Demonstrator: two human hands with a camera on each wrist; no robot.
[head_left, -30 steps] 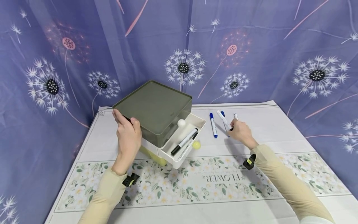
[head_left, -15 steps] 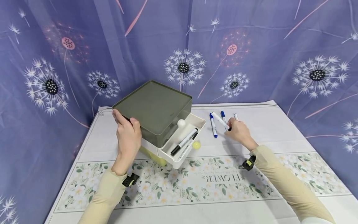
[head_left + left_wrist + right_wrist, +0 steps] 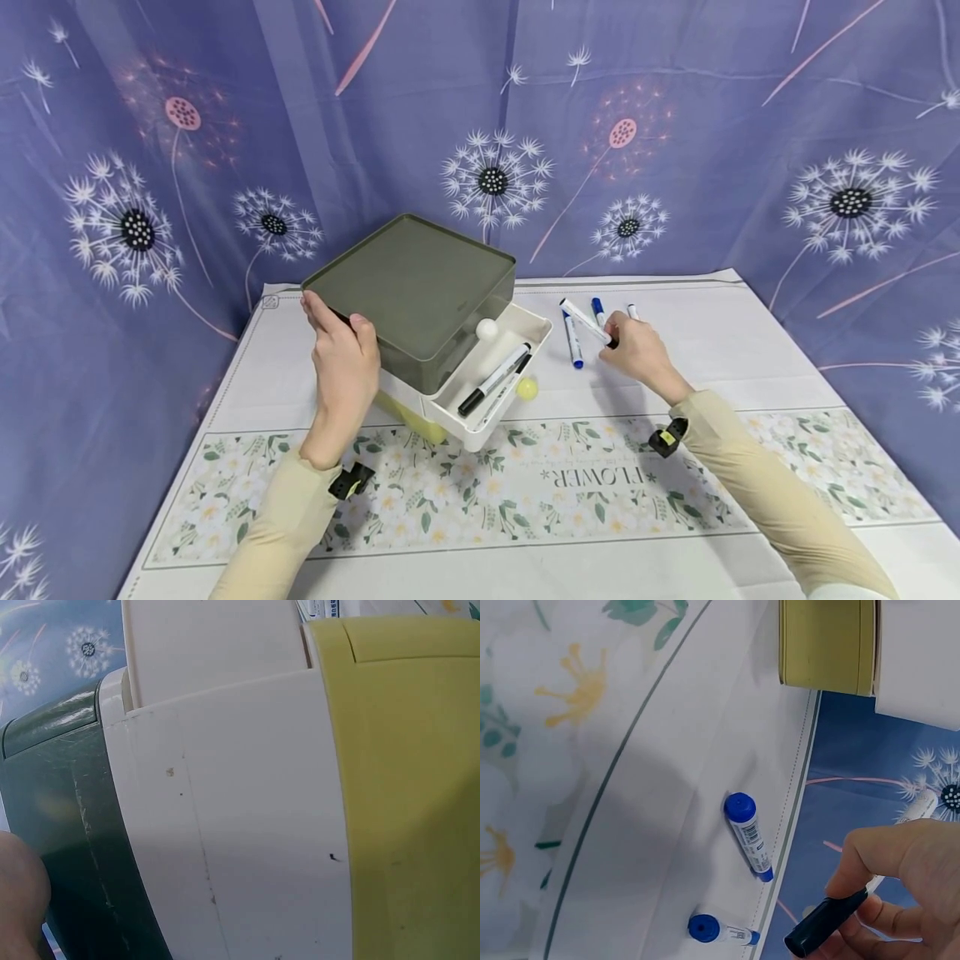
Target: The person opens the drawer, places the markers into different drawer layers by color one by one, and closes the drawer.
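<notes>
Black-capped marker [image 3: 585, 322] is held over the white table [image 3: 540, 542] by the right hand [image 3: 637, 350], whose thumb and fingers pinch it near the cap. Two blue-capped markers [image 3: 573, 343] lie near this hand. The left hand [image 3: 343, 358] rests, fingers rather straight, against the side of the drawer box [image 3: 420, 287]. Its pulled-out white drawer [image 3: 516, 325] contains two other markers [image 3: 493, 382].
</notes>
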